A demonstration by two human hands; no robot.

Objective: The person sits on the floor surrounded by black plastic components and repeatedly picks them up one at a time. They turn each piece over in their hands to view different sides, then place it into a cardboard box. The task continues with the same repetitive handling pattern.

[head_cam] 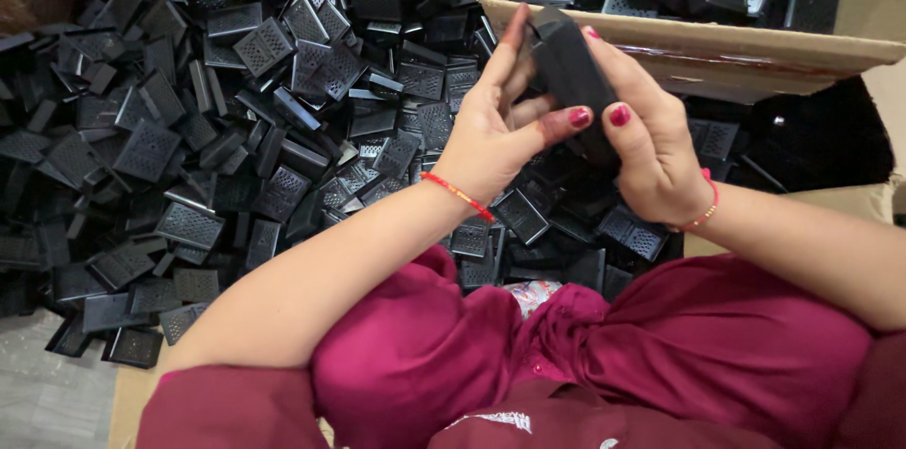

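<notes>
- Both hands grip one black plastic casing point(573, 81), held above the loose heap of black grille parts point(189, 147) and just in front of the near wall of the cardboard box point(717, 45).
- Left hand point(495, 133): fingers curled shut on the casing's left face, forefinger stretched up along its upper edge, thumb laid across the lower front.
- Right hand point(651, 152): fingers closed on the right face, thumb pressed to the front just beside the left thumb; the two thumb tips lie near each other but whether they touch cannot be told.
- Orientation: the casing's long axis runs diagonally, from an upper end beyond the left forefinger tip down toward the right palm; the upper end points away from the person, toward the box. Its lower end is hidden behind the right fingers.
- Progress, as a judgement: the box already holds a layer of similar black pieces, so part of the lot looks handled; the heap to the left of the left hand is large, so most of the work appears to remain. Whether the casing in hand is already complete cannot be told.
</notes>
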